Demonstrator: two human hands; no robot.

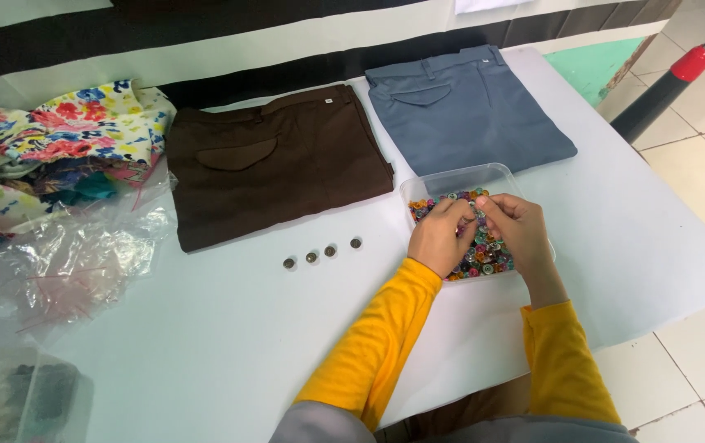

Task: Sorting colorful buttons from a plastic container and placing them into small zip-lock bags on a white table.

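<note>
A clear plastic tub (pixel 451 177) full of small multicoloured buttons (pixel 488 256) stands on the white table. Both my hands are inside it. My left hand (pixel 439 238) has its fingers curled down into the buttons. Touching it fingertip to fingertip, my right hand (pixel 517 226) also has curled fingers over the pile. Whether either pinches a button is hidden. Both sleeves are yellow. Several dark round buttons (pixel 321 253) lie in a row on the table left of the tub.
Folded brown trousers (pixel 274 164) and folded grey-blue trousers (pixel 463 111) lie behind the tub. Floral fabric (pixel 57 139) and crumpled clear plastic bags (pixel 73 254) sit at the left. The table's right edge (pixel 697 238) drops to a tiled floor, where a red-and-black pole (pixel 672 78) leans.
</note>
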